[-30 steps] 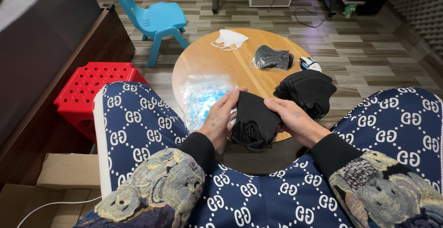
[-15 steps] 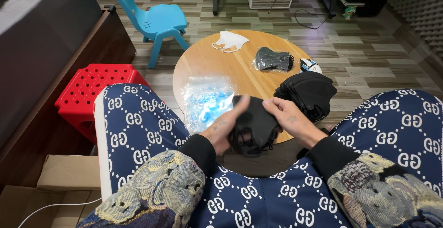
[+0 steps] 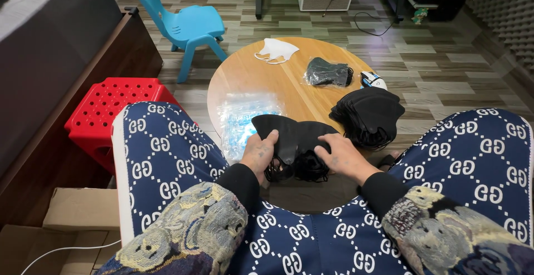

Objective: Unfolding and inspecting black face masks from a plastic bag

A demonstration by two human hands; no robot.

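Left hand (image 3: 260, 155) and right hand (image 3: 340, 156), fingers closed on a black face mask (image 3: 295, 136) at the round wooden table (image 3: 289, 88)'s near edge.

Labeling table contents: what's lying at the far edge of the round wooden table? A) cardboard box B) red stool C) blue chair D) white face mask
D: a white face mask lies at the far edge of the round wooden table, beyond the bagged dark masks; the other options stand on the floor.
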